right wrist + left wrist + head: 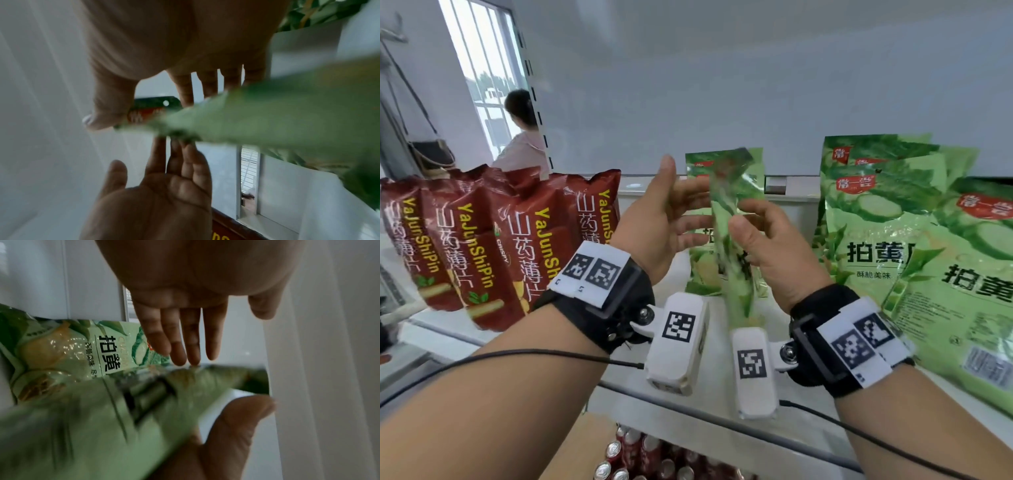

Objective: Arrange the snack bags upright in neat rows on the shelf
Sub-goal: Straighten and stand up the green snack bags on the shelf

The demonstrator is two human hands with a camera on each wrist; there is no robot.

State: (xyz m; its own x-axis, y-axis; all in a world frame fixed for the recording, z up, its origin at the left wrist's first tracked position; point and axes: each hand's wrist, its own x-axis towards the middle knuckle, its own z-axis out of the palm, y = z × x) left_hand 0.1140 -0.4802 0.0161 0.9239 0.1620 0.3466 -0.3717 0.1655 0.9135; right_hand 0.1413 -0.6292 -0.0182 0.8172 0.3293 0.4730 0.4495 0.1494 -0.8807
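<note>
Held bag: a glossy green plastic snack bag with cucumber print (732,233), blurred, stands edge-on between the two hands above the white shelf (784,342), its lower end down near the wrist cameras
Right hand: the right hand (774,240) pinches the green bag, thumb on the near face and fingers behind it; in the right wrist view the thumb tip (98,116) presses near the bag's top seam
Left hand: the left hand (657,219) is spread wide with straight fingers, thumb up; its fingertips (180,360) touch the side of the held bag, nothing curled round it
Behind the hands: a second green cucumber snack bag (698,260) stands upright on the shelf just beyond the fingers, against the white back panel (756,85)
Right of the right hand: a group of larger green cucumber bags (893,219) lean upright and overlap; the nearest one tilts toward the shelf's front edge
Left of the left hand: a row of dark red snack bags with yellow lettering (500,246) stands upright, packed side by side
Below the hands: red drink cans with silver tops (626,459) sit on a lower level
Far left: a person (524,137) stands by a barred window (482,58), facing away
</note>
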